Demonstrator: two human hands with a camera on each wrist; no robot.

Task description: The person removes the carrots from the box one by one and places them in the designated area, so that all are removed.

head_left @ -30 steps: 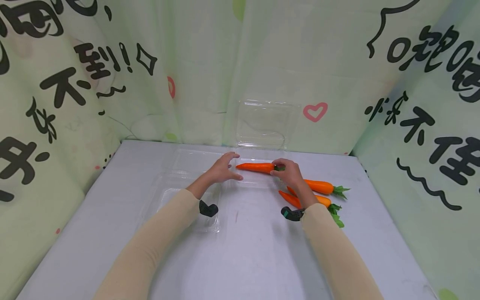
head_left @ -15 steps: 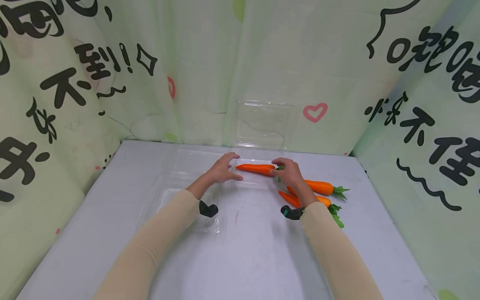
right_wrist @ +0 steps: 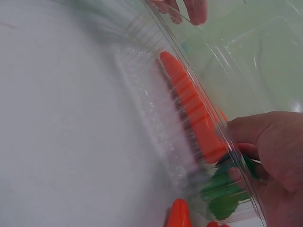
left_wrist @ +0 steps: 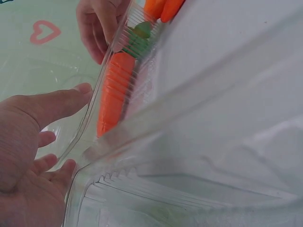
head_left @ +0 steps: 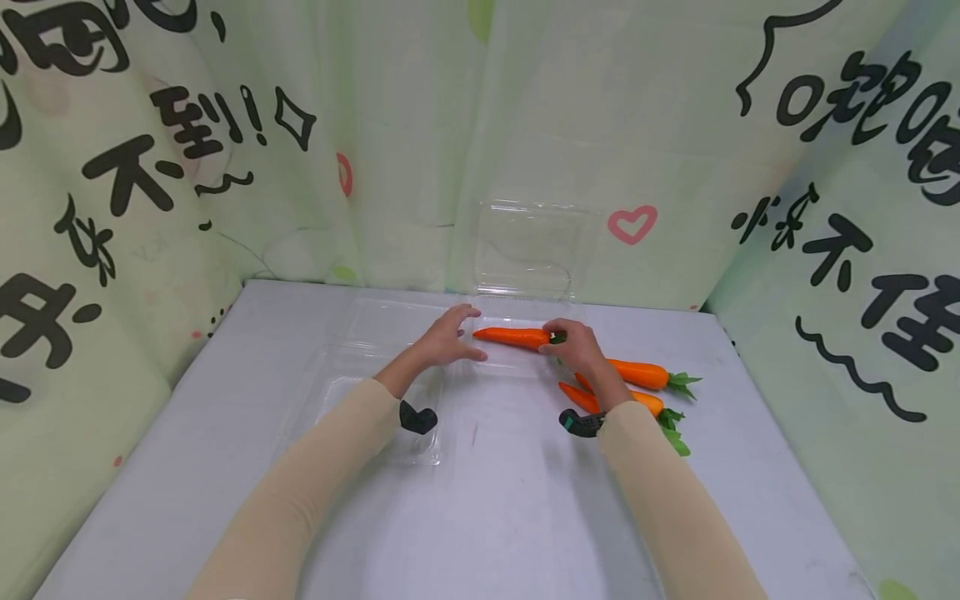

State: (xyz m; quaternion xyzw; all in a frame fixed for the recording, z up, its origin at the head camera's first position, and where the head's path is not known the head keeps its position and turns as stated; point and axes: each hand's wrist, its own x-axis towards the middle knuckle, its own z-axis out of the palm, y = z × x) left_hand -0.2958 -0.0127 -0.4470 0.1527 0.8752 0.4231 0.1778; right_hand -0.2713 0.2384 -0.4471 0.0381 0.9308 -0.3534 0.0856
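Observation:
An orange carrot (head_left: 512,336) with green leaves (right_wrist: 223,189) lies in a clear plastic box (head_left: 517,367), its tip pointing left. My right hand (head_left: 576,346) reaches over the box's rim and pinches the carrot's leafy end. Part of those fingers shows only through the clear wall in the right wrist view. To the left of the carrot's tip is my left hand (head_left: 447,337), thumb and fingers spread apart. Its thumb (left_wrist: 71,101) is at the box's rim in the left wrist view, and it holds nothing.
The box's raised lid (head_left: 528,250) stands against the curtain. Another clear open box (head_left: 420,446) lies under and beside my left forearm. More carrots (head_left: 637,373) lie on the white table (head_left: 480,525) to the right, partly behind my right wrist.
My right hand's fingers have shifted slightly around the carrot's leafy end. The left hand and the boxes stay where they were.

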